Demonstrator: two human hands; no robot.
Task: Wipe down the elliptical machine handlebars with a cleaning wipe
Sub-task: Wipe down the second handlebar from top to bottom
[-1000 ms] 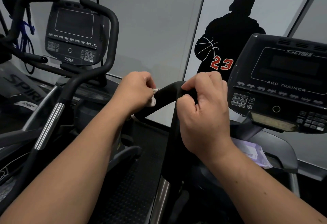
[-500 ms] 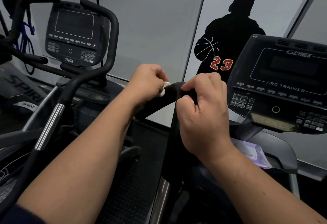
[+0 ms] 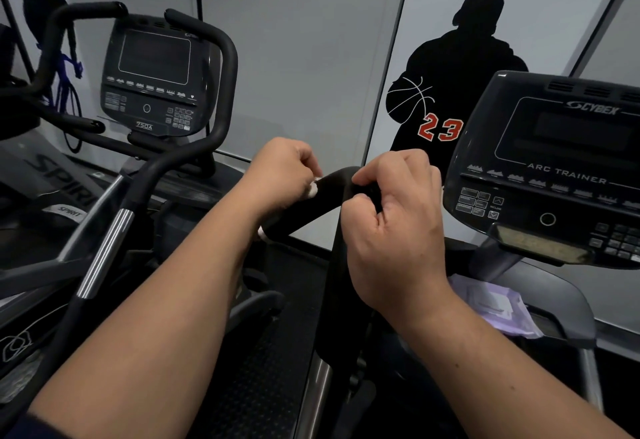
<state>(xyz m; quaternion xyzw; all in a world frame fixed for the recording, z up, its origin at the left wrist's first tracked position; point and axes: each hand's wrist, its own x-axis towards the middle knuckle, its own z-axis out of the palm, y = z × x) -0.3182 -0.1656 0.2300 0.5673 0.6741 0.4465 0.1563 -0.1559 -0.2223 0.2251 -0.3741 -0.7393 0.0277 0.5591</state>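
Observation:
A black curved handlebar (image 3: 332, 192) of the elliptical rises in front of me and bends over to the left. My left hand (image 3: 280, 175) is closed around its downward-sloping left part, pressing a white cleaning wipe (image 3: 312, 189) against the grip; only small bits of the wipe show between my fingers and below my wrist. My right hand (image 3: 391, 227) is clenched around the upright part of the same handlebar, just under the bend.
The Cybex Arc Trainer console (image 3: 554, 168) stands at the right, with a purple wipe packet (image 3: 491, 307) on the ledge below it. A second machine's console (image 3: 152, 82) and black handlebars (image 3: 221, 92) stand at the left. A grey wall with a silhouette decal is behind.
My left hand has slid up the sloping bar toward the bend with the wipe. My right hand has kept its grip in place.

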